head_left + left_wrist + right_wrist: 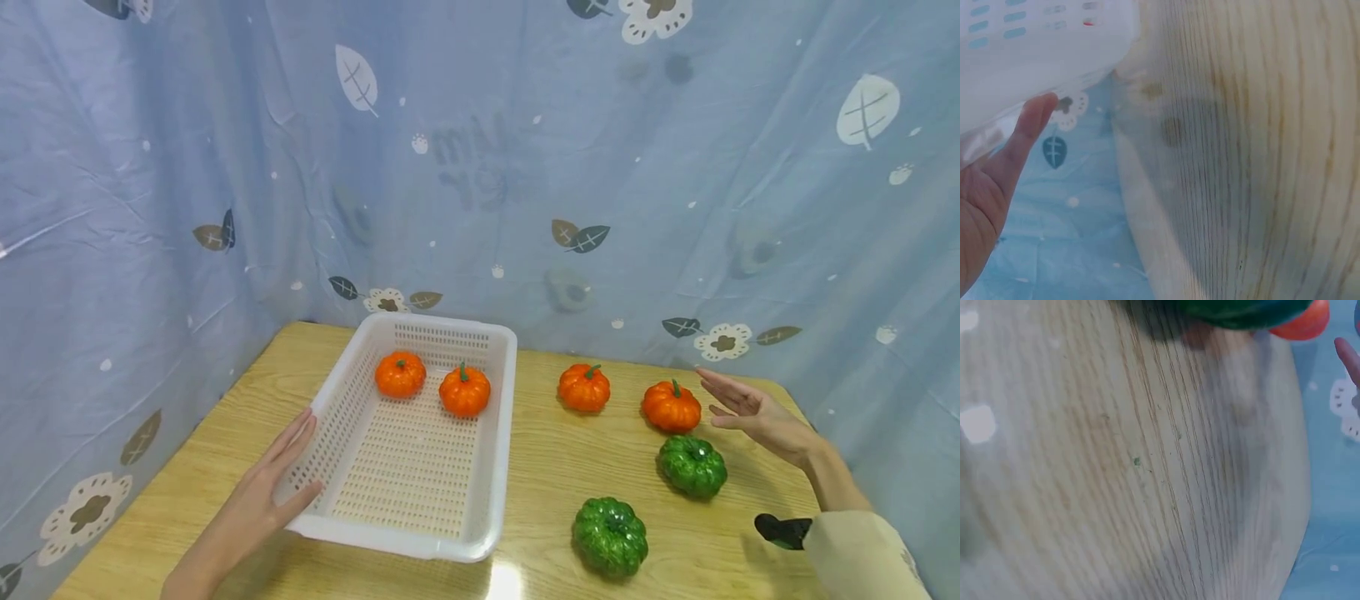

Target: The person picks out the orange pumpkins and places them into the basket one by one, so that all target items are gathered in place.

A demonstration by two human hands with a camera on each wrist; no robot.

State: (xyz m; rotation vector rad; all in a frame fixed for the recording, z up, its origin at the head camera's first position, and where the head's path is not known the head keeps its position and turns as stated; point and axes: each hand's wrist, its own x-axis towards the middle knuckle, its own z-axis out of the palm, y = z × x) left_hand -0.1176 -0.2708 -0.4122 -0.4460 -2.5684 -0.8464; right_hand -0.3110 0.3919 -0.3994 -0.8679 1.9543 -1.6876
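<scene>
A white perforated plastic basket (495, 467) stands on the table with two small orange pumpkins in it, one at the left (400, 374) and one at the right (465, 392). My left hand (258, 492) touches the basket's left side, fingers straight along the wall and thumb at the near corner. In the left wrist view a finger (1034, 119) lies against the basket wall (1041, 69). To the right, my right hand (765, 421) is raised with fingers spread, holding nothing, just beside an orange pumpkin (671, 407). A green pumpkin (692, 467) sits in front of that one.
Another orange pumpkin (584, 387) sits between the basket and the right-hand pumpkins. A second green pumpkin (611, 537) lies nearer the table's front. Blue patterned cloth (480, 167) hangs behind and at both sides of the wooden table (540, 467).
</scene>
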